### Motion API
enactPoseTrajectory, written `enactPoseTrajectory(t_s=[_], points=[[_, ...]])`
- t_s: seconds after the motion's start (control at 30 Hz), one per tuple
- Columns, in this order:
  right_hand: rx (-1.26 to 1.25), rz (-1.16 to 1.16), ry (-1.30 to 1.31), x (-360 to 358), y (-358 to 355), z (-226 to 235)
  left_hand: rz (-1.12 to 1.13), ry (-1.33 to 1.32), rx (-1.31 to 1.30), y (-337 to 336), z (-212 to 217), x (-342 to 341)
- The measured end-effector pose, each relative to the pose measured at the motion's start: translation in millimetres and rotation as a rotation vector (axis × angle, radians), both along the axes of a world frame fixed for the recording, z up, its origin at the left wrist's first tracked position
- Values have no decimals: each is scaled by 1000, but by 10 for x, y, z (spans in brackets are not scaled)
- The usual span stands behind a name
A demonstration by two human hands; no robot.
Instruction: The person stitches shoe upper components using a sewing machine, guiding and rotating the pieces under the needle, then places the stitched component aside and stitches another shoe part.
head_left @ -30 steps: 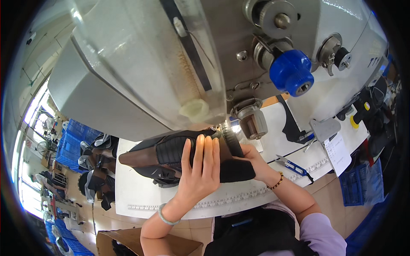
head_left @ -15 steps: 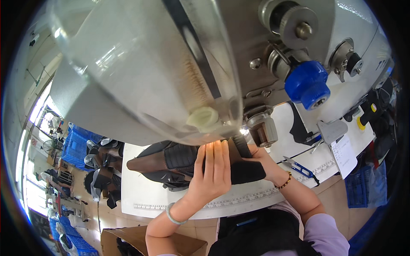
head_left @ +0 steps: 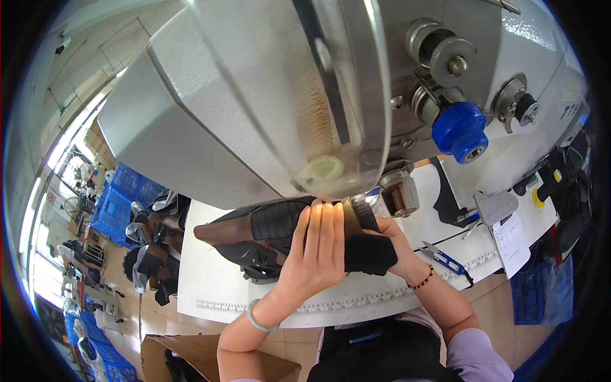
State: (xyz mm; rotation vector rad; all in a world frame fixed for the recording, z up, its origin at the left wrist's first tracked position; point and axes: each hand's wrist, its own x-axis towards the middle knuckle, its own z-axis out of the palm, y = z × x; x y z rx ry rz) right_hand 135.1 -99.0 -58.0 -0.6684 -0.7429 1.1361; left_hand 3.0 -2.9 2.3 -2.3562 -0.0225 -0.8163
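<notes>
A brown-and-black shoe upper (head_left: 270, 230) lies across the white table under the head of a sewing machine (head_left: 210, 121). My left hand (head_left: 316, 251) rests on top of it, fingers straight and side by side, their tips lit close to the sewing area. At the upper's right end, my right hand (head_left: 400, 249) grips the black part, with most of its fingers hidden behind the material. The needle and presser foot cannot be made out behind the machine's clear guard (head_left: 356, 127) and my fingertips.
Blue-handled thread snips (head_left: 449, 260) lie right of my right hand, near a printed ruler strip (head_left: 356, 300). Beyond are a black cut piece (head_left: 447, 197) and a paper slip (head_left: 511, 245). More uppers (head_left: 156, 254) hang at the left; a cardboard box (head_left: 210, 356) stands below.
The view has shifted, so the machine head appears farther right. Both hands keep nearly the same place on the upper, which shows little movement.
</notes>
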Motion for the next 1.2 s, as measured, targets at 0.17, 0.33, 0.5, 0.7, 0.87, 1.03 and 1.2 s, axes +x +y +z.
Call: enactPoseTrajectory(t_s=[0.17,0.33,0.5,0.7,0.87,1.03,1.2], points=[[33,-72,16,-16,18,-33,-56,-43,-28,48,-44,5],[11,-93,63,-8,38,-20,-73,-68,-14,82,-76,33],[-16,-113,64,3,8,11,-73,-52,-6,76,-56,54],[-31,-111,43,-15,1,13,-87,-73,-37,91,-79,34],[-27,-146,-34,27,-11,17,-79,-78,-98,69,-109,40],[-18,-143,50,-9,11,32,-158,-91,-165,178,-114,1],[-16,-178,56,-20,19,46,-185,-85,-126,232,-166,10]])
